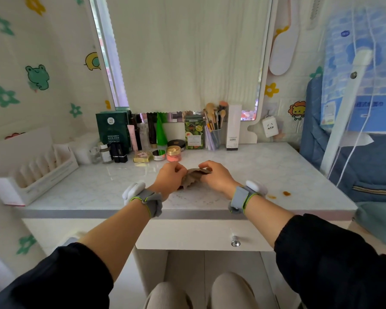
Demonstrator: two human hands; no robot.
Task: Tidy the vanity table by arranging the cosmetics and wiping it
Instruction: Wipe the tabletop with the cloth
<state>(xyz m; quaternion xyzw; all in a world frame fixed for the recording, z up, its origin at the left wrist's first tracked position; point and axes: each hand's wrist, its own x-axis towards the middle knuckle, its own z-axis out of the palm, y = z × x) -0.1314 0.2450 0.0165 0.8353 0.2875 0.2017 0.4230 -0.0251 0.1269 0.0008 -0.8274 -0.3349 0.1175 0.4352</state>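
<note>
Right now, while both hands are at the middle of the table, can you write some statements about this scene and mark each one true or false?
1. The left hand and the right hand both grip the crumpled grey-brown cloth. True.
2. The white marble-pattern tabletop has no stains. False: orange-brown spots lie near its front edge, on the right.
3. The makeup brushes stand in a clear cup at the back of the table. True.
4. The tall white box lies flat. False: it stands upright, just right of the cup.
</note>
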